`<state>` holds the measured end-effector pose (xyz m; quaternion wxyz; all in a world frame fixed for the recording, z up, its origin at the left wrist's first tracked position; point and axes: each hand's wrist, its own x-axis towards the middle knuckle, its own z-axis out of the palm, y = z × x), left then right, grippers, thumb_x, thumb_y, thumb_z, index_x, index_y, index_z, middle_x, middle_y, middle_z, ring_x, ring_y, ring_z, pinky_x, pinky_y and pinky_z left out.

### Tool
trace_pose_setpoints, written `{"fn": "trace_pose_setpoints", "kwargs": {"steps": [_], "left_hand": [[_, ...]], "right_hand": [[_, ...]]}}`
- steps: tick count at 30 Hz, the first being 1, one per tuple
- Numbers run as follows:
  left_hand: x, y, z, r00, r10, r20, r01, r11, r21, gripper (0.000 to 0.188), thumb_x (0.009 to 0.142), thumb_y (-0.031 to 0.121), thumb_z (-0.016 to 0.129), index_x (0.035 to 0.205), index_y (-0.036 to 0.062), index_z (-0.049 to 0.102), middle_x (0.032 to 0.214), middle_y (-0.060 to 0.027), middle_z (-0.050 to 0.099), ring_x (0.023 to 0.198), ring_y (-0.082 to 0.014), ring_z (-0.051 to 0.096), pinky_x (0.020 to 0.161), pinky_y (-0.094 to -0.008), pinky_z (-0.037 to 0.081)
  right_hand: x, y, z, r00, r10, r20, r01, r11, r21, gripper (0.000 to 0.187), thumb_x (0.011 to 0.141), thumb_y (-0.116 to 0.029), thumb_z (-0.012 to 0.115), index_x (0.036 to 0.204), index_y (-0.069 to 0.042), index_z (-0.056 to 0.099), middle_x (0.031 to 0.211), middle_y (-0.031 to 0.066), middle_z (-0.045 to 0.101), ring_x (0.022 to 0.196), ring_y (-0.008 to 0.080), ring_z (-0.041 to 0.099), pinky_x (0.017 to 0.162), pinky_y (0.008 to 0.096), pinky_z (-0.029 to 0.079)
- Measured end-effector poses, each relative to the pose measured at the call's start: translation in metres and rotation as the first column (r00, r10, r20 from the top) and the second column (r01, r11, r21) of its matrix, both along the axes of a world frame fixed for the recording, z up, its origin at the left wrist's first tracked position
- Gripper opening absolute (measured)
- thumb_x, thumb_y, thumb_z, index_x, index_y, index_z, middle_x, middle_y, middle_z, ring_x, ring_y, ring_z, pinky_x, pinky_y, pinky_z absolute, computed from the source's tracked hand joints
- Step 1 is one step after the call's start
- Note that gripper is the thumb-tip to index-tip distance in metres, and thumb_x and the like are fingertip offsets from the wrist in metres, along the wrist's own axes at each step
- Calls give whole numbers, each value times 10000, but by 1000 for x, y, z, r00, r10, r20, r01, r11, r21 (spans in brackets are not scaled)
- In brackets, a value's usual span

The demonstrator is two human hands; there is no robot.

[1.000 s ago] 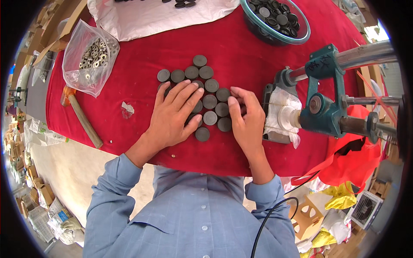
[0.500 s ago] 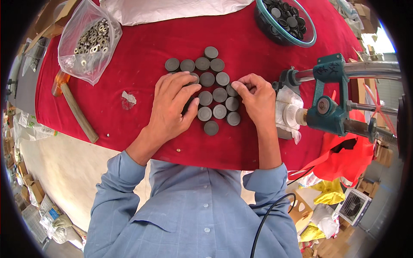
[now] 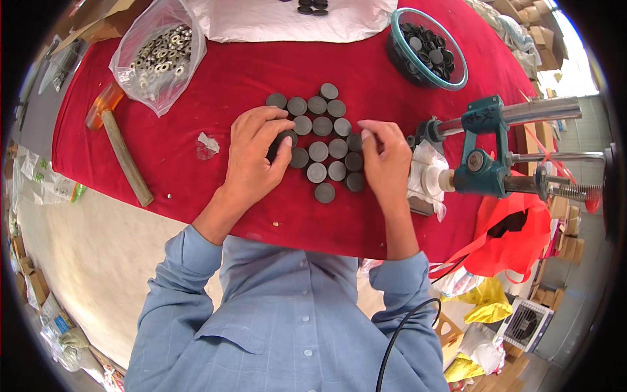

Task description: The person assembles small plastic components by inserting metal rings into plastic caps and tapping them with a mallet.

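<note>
Several dark grey round caps lie close together in a loose cluster on the red tablecloth. At the cluster's left side my left hand curls its thumb and fingers round a black cap; darker rims show below it, partly hidden by the fingers. My right hand rests along the right side, thumb and forefinger apart, beside a cap at the edge. Nothing shows in its grasp.
A teal-rimmed bowl of black caps stands far right. Beyond my right hand is a green hand press. A clear bag of metal rings and a hammer lie left. White cloth with black pieces covers the back.
The view has shifted slightly, bringing black pieces on the white cloth into sight. My right fingers have loosened and straightened beside the right-hand caps. My left hand stays at the left side.
</note>
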<state>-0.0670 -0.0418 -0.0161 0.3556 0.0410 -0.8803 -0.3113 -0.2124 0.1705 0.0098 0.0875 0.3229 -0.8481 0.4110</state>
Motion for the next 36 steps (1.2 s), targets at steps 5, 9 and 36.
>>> {"fn": "trace_pose_setpoints", "kwargs": {"steps": [5,9,36], "left_hand": [[1,-6,1,998,67,-17,-65,991,113,284,872,10,776,1148,69,745,1271,-96,717,1212,-329,658,1070,-461,477],[1,-3,3,997,76,3,-76,988,132,277,873,11,773,1142,70,748,1263,-100,719,1212,-328,659,1066,-460,480],[-4,-19,3,983,179,32,-179,984,-3,451,953,43,721,1404,56,709,1432,-123,690,1347,-349,616,1142,-480,447]], "right_hand": [[25,-13,-3,942,194,-274,-140,968,208,294,858,25,702,1124,-53,798,1320,68,713,1267,294,650,1062,450,485],[20,-18,-7,898,230,-375,-124,950,285,291,858,15,716,1125,-62,803,1407,72,691,1323,288,631,1084,458,472],[30,37,-4,998,46,-52,-45,999,28,470,887,144,595,1312,6,739,1397,209,700,1258,394,690,1031,452,579]]}}
